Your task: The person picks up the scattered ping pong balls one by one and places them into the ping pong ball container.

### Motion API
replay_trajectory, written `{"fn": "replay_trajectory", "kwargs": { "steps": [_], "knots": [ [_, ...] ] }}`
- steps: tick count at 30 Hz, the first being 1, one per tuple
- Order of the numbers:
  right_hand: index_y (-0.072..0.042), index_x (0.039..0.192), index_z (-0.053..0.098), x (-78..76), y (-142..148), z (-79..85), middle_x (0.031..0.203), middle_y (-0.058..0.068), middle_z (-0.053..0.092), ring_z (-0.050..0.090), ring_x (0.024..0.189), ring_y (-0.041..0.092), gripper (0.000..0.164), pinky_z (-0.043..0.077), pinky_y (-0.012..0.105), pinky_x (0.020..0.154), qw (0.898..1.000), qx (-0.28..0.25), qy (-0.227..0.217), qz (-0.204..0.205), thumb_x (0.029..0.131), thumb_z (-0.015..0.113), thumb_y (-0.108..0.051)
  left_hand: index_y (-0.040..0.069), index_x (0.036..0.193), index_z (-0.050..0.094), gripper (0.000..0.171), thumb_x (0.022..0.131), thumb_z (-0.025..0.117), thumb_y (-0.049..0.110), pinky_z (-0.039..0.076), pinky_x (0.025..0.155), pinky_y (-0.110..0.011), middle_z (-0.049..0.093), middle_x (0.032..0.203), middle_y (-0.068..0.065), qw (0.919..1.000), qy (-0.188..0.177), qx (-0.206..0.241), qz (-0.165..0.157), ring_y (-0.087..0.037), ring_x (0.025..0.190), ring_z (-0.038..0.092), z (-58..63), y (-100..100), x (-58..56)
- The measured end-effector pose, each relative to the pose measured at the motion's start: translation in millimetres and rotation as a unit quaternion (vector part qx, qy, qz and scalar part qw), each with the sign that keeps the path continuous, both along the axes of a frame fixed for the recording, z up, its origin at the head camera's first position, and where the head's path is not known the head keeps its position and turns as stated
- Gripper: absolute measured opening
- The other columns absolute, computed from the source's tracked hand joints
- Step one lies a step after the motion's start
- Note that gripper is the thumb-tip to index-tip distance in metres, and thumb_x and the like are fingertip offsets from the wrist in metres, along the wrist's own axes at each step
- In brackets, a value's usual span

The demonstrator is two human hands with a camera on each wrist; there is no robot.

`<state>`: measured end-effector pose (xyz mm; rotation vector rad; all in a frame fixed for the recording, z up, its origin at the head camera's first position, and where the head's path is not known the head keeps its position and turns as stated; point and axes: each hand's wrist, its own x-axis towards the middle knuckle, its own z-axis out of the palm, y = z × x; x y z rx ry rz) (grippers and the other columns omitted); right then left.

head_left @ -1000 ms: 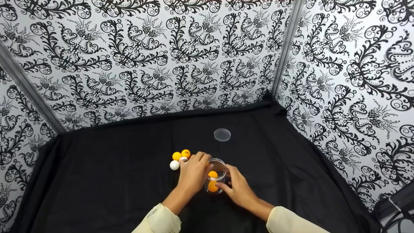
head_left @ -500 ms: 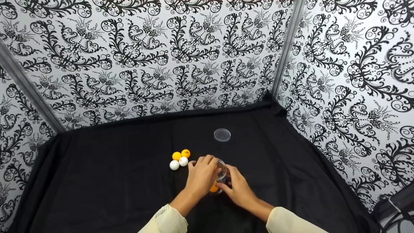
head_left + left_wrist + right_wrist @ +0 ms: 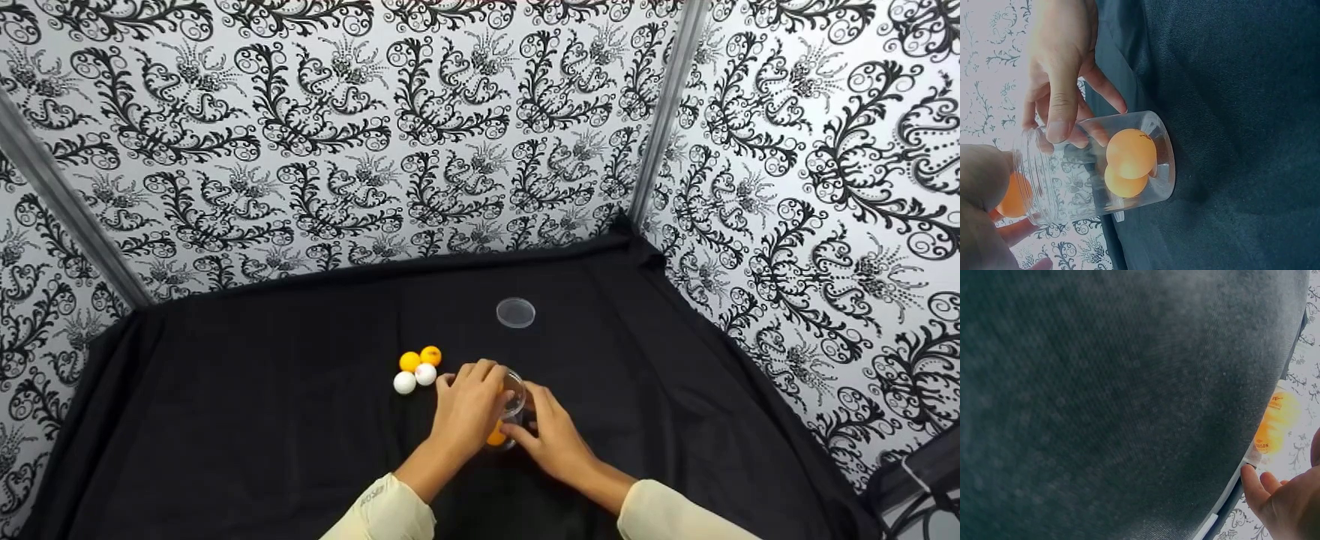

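Observation:
My right hand [image 3: 559,439] grips a clear jar [image 3: 1075,194] from the right, thumb on the near side and fingers around the far side. Inside at the bottom lie two orange ping-pong balls [image 3: 1131,153], stacked partly over each other in the left wrist view. My left hand [image 3: 466,409] is at the jar's mouth, its fingers curled over the rim. It holds another orange ping-pong ball [image 3: 1013,199] right at the opening; the head view hides this ball behind the hand. In the right wrist view orange balls [image 3: 1279,415] show at the right edge.
Left of the hands, two orange balls [image 3: 409,361] and two white balls [image 3: 405,382] sit bunched on the black cloth [image 3: 262,420]. A clear round lid [image 3: 516,313] lies beyond the jar. Patterned walls [image 3: 337,150] rise behind and at the sides.
My left hand has moved right from beside the ball cluster to over the jar's mouth, uncovering a white ball. In the last half second both hands have barely moved.

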<state>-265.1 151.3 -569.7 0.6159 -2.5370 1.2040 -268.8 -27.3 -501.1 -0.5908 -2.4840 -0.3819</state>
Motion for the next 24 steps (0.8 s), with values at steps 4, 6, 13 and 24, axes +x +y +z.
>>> {"fn": "replay_trajectory", "kwargs": {
  "steps": [4, 6, 13, 24],
  "knots": [
    [-0.017, 0.146, 0.045, 0.1, -0.3, 0.1, 0.132, 0.004, 0.057, 0.064, 0.12, 0.023, 0.07, 0.062, 0.035, 0.08, 1.0, 0.0, -0.008, -0.003, 0.091, 0.073, -0.047, 0.022, 0.113, 0.068, 0.023, 0.094, 0.074, 0.033, 0.051, 0.085, -0.054, 0.068, 0.117, 0.004, 0.9999, -0.011, 0.005, 0.002, -0.02, 0.107, 0.065, 0.1, 0.6, 0.1],
    [-0.017, 0.147, 0.044, 0.4, -0.4, 0.4, 0.132, 0.004, 0.057, 0.064, 0.121, 0.024, 0.069, 0.061, 0.035, 0.08, 1.0, 0.0, -0.01, -0.001, 0.091, 0.074, -0.046, 0.022, 0.114, 0.068, 0.023, 0.094, 0.073, 0.033, 0.051, 0.085, -0.054, 0.068, 0.119, 0.003, 0.9999, -0.012, 0.007, 0.002, -0.021, 0.107, 0.066, 0.0, 0.4, 0.1],
    [-0.018, 0.147, 0.044, 0.7, -0.3, -0.4, 0.133, 0.003, 0.056, 0.064, 0.122, 0.023, 0.069, 0.061, 0.031, 0.081, 1.0, 0.002, -0.011, 0.0, 0.091, 0.073, -0.046, 0.022, 0.112, 0.068, 0.023, 0.093, 0.073, 0.034, 0.05, 0.083, -0.053, 0.068, 0.116, 0.004, 1.0, 0.0, 0.01, 0.0, -0.02, 0.105, 0.065, -0.9, -0.3, -0.2],
    [-0.018, 0.147, 0.043, -0.3, -0.3, -2.0, 0.134, 0.004, 0.056, 0.064, 0.123, 0.024, 0.068, 0.061, 0.032, 0.081, 1.0, 0.0, -0.008, 0.0, 0.092, 0.073, -0.044, 0.022, 0.113, 0.069, 0.024, 0.093, 0.073, 0.035, 0.05, 0.083, -0.052, 0.068, 0.115, 0.004, 0.9999, 0.005, 0.008, 0.006, -0.019, 0.106, 0.066, -2.7, 0.4, -0.5]
  ]
}}
